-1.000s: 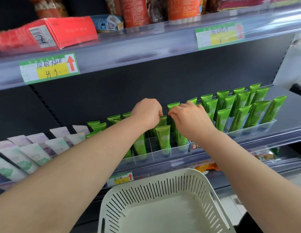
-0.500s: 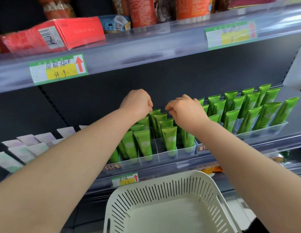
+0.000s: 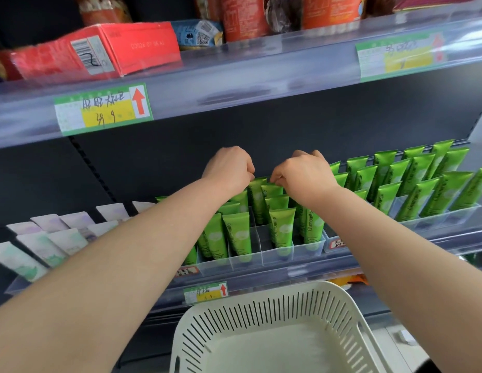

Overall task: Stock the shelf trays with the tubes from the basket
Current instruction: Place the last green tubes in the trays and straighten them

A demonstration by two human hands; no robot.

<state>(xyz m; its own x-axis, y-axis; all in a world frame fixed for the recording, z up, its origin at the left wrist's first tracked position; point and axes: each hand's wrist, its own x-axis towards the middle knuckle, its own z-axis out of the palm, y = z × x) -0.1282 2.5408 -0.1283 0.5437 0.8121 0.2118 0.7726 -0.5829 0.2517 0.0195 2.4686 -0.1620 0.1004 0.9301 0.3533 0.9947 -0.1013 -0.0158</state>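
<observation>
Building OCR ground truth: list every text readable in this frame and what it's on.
"Chamomile": green tubes, printed lengthwise.
"2026 07 06", roughly: red box, stamped on its side.
Handwriting ending in "9", beside a red up arrow: left price label; the rest is unclear.
Too blurred or small: right price label, lower price label, tray stickers, barcode on the red box.

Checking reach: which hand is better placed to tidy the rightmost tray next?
Right. The right hand is beside that tray; the left hand would have to cross over it.
</observation>
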